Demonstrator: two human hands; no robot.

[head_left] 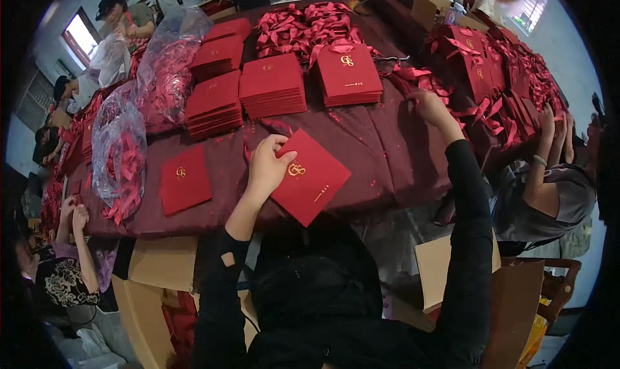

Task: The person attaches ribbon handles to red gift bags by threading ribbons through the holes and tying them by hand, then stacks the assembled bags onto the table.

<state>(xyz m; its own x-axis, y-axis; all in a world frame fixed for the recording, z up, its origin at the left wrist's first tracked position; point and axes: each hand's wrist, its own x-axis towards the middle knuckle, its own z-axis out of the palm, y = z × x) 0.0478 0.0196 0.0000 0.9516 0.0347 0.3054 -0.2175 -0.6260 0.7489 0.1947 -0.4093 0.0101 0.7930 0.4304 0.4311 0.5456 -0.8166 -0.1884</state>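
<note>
My left hand [269, 165] grips the upper left edge of a red bag [311, 178] with a gold logo, held tilted over the front of the table. A dark red ribbon shows just behind that hand. My right hand [427, 105] reaches out to the right, its fingers bent at a loose red ribbon [423, 80]; what lies between the fingertips is too small to make out. Another flat red bag [185, 180] lies to the left. Behind my hands stand stacks of red bags [272, 88], one stack [349, 78] with ribbon on top.
Clear plastic bags [119, 153] of ribbon lie at the left, a ribbon heap [307, 30] at the back. Ribboned bags [478, 62] crowd the right. Open cartons [152, 266] stand below the table edge [226, 230]. Co-workers sit on both sides, including a person [549, 198] at the right.
</note>
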